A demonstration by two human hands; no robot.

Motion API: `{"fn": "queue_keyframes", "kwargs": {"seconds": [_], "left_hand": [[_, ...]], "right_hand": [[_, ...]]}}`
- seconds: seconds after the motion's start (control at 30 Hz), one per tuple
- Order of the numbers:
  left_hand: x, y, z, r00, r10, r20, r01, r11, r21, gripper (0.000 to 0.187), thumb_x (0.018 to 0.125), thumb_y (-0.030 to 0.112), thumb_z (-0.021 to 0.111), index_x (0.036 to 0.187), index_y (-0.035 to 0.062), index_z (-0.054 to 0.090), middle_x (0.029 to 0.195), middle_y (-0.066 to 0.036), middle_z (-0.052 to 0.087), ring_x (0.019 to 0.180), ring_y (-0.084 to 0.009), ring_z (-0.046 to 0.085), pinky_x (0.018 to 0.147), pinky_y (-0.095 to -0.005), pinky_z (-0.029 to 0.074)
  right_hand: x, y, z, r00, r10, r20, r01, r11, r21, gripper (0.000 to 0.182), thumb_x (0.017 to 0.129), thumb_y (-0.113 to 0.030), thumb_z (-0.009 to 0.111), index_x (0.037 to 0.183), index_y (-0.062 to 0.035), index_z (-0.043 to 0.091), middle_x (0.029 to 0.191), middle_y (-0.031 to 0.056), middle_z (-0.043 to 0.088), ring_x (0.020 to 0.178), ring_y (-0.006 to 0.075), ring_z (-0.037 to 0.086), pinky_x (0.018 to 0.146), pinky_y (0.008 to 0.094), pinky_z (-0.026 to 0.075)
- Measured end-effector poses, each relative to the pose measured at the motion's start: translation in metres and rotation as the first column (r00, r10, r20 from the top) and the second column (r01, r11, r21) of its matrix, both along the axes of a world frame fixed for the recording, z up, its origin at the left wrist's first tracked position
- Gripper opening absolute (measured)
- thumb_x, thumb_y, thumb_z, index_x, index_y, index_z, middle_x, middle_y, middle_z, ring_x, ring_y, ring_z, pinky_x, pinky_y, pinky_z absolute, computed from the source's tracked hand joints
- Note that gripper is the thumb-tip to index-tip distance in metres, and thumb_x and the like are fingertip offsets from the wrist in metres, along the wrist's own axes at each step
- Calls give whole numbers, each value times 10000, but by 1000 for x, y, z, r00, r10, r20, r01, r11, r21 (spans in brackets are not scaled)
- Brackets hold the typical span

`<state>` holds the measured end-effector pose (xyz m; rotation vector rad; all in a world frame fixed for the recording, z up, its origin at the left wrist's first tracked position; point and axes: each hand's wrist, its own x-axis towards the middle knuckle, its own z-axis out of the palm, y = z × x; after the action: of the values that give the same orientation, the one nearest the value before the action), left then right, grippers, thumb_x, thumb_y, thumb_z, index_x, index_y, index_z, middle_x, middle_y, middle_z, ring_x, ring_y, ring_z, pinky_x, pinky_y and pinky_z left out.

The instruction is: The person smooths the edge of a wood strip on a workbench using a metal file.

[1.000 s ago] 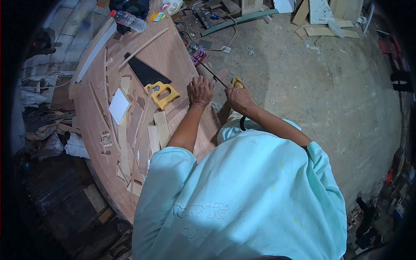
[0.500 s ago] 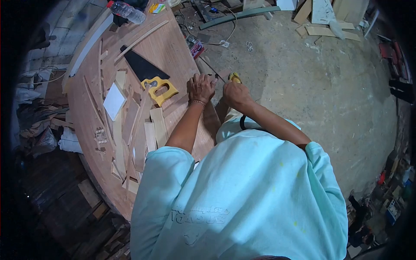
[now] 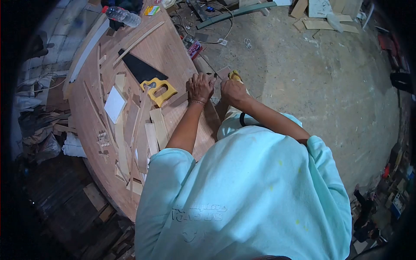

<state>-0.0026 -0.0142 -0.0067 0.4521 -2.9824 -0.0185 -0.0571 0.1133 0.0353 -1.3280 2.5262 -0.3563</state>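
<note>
Counter (image 3: 173, 47) right of the handsaw (image 3: 141, 67) bears the half-open left hand (image 3: 200, 88), while the right hand (image 3: 234, 92) is fisted near a thin rod (image 3: 212, 68), both holds unclear, steadiness likely called for.

Scuffed concrete floor (image 3: 320, 95) spreads to my right under cool light. On my left stands a wood-topped workbench (image 3: 173, 47).

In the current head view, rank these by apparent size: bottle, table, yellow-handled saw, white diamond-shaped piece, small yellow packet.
Largest to smallest:
1. table
2. yellow-handled saw
3. bottle and white diamond-shaped piece: too close to rank; the bottle is longer, the piece broader
4. small yellow packet
</note>
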Motion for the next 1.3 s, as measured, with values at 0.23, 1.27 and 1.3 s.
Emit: {"fn": "queue_keyframes", "kwargs": {"seconds": [0.23, 1.27, 1.3], "left_hand": [[6, 3, -4, 987, -34, -160, 28, 999, -41, 252, 721, 309, 475, 729, 58, 478, 756, -85, 473, 781, -240, 437, 660, -373, 351], [16, -14, 2, 985, -171, 27, 170, 984, 54, 167, 751, 193, 447, 790, 31, 424, 788, -121, 448, 759, -253, 475, 663, -327, 398], [15, -14, 2, 988, -154, 18, 153, 987, 56, 163, 748, 186, 454, 785, 31, 422, 786, -120, 448, 758, -253, 474, 662, -327, 397]], "right_hand": [[2, 10, -13, 990, -31, 138, 37, 998, -43, 170, 705, -111, 386, 724, 7, 506, 642, 171, 540, 595, 285, 556, 478, 362, 439], [8, 8, -29, 922, -134, 364, 196, 971, -140, 227, 813, -202, 304, 788, 1, 404, 614, 209, 524, 609, 367, 524, 532, 436, 409], [8, 7, -31, 921, -138, 364, 198, 971, -131, 227, 813, -202, 304, 788, 1, 404, 614, 209, 524, 609, 367, 524, 532, 436, 409]]}}
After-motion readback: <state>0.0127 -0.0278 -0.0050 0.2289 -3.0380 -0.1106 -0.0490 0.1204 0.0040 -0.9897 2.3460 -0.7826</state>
